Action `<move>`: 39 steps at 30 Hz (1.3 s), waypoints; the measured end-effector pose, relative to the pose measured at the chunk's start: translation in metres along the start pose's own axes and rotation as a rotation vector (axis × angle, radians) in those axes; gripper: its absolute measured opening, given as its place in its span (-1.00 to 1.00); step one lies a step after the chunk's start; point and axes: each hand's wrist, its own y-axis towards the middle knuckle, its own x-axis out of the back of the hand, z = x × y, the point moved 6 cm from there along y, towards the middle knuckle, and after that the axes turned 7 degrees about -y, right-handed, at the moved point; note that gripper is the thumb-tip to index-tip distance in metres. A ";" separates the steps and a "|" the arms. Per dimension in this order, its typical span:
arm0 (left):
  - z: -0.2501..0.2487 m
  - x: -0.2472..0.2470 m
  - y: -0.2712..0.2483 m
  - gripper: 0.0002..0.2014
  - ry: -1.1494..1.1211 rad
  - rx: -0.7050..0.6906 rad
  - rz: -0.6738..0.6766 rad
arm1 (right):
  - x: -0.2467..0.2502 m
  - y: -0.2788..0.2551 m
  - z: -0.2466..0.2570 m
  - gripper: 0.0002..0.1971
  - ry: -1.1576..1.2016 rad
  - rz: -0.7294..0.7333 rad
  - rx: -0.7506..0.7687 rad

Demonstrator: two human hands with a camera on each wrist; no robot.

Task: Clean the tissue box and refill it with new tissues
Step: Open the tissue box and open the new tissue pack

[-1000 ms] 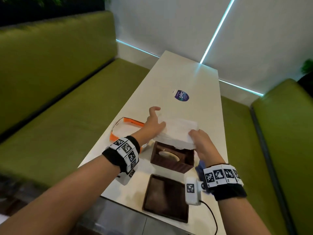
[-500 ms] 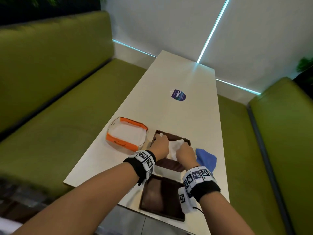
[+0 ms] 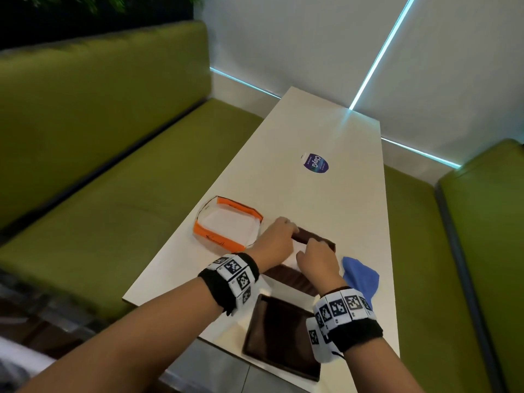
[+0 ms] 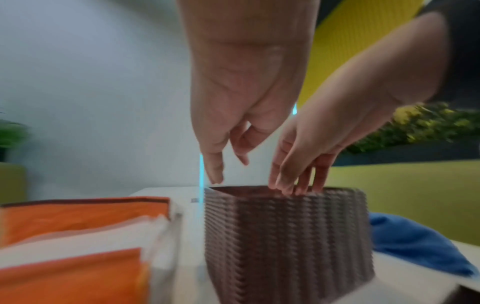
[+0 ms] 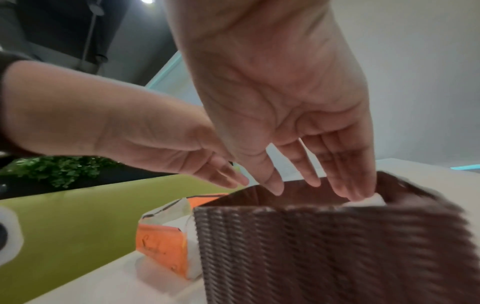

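Brown woven tissue box (image 3: 286, 276) stands open-topped near the close end of the table (image 3: 326, 131), toward its right edge, with white tissues (image 5: 363, 202) down inside it. My left hand (image 3: 276, 239) and my right hand (image 3: 317, 262) are both over the opening, fingers pointing down. My right fingers (image 5: 348, 176) lie loosely straight and side by side, their tips pressing the tissues by the far wall of the box. My left fingers (image 5: 223, 174) are relaxed and a little apart, reaching just over the rim; I cannot tell whether they touch the tissues.

Just left of the box lies the torn orange and white tissue packet (image 3: 226, 231), close to the table's left edge. A crumpled blue cloth (image 3: 361, 276) lies just right of the box, at the right edge. The flat brown lid (image 3: 280, 338) rests at the near edge, under my right wrist. Farther up the middle of the table is a round purple sticker (image 3: 316, 163). Green benches (image 3: 119, 154) flank both long sides.
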 end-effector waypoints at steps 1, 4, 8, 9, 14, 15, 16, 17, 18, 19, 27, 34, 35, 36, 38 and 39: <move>0.001 0.018 -0.002 -0.58 -0.030 -0.015 -0.064 | 0.009 0.000 0.010 -0.72 0.014 -0.058 0.040; 0.019 0.068 -0.005 -0.58 -0.072 0.031 -0.192 | 0.027 -0.001 0.060 -0.70 0.094 -0.188 0.227; 0.060 0.111 -0.004 -0.55 0.003 0.211 -0.218 | -0.004 0.004 0.131 -0.68 0.091 -0.047 0.495; 0.068 0.114 -0.004 -0.54 0.052 0.246 -0.175 | -0.017 0.004 0.142 -0.68 0.033 0.002 0.547; 0.090 0.106 -0.002 -0.43 0.267 0.209 0.102 | -0.059 0.006 0.148 -0.53 -0.281 0.070 0.617; 0.087 0.104 -0.002 -0.43 0.327 0.192 0.141 | -0.058 0.004 0.147 -0.54 -0.291 0.054 0.636; 0.086 0.101 -0.001 -0.44 0.380 0.168 0.175 | -0.059 0.003 0.147 -0.56 -0.298 0.048 0.664; 0.085 0.099 -0.001 -0.44 0.416 0.144 0.210 | -0.058 0.002 0.148 -0.59 -0.306 0.048 0.687; 0.085 0.095 -0.001 -0.45 0.464 0.120 0.259 | -0.057 0.000 0.148 -0.63 -0.314 0.057 0.704; 0.090 0.089 0.001 -0.44 0.507 0.122 0.314 | -0.054 0.000 0.149 -0.67 -0.316 0.056 0.710; 0.103 0.088 0.008 -0.65 0.681 0.105 0.321 | -0.041 0.036 0.141 -0.61 -0.153 -0.034 0.545; 0.110 0.086 0.009 -0.55 0.760 0.121 0.288 | -0.048 0.045 0.148 -0.43 -0.223 0.038 0.430; 0.109 0.086 0.008 -0.52 0.750 0.123 0.292 | -0.047 0.045 0.149 -0.42 -0.225 0.054 0.413; 0.109 0.086 0.007 -0.49 0.746 0.133 0.299 | -0.046 0.047 0.151 -0.41 -0.230 0.075 0.395; 0.110 0.086 0.006 -0.43 0.725 0.140 0.308 | -0.046 0.050 0.152 -0.40 -0.257 0.117 0.359; 0.110 0.086 0.006 -0.40 0.712 0.133 0.304 | -0.045 0.051 0.153 -0.38 -0.271 0.138 0.340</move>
